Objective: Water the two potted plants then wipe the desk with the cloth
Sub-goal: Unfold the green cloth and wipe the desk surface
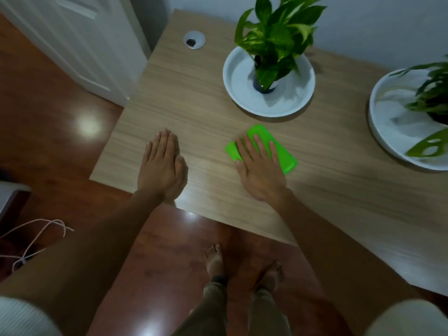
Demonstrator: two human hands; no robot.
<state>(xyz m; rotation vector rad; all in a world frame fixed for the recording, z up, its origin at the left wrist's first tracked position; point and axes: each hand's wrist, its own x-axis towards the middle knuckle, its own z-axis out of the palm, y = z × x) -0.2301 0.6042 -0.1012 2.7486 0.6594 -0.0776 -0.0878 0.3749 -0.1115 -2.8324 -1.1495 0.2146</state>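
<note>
A bright green cloth (288,161) lies flat on the light wooden desk (194,105), near its front. My right hand (258,168) presses palm-down on the cloth with fingers spread, covering its left part. Beside it, my left hand (161,166) rests flat on the bare desk near the front left corner, fingers together, holding nothing. Behind the cloth, a leafy potted plant (274,37) stands in a wide white dish (242,93). The second potted plant (434,98) sits in another white dish (388,127) at the right edge, partly cut off and blurred.
A round cable hole (194,39) is at the desk's back left. A white door (80,44) stands left of the desk. A white cord (36,236) lies on the glossy red-brown floor (60,117). My bare feet (214,260) stand below the desk's front edge.
</note>
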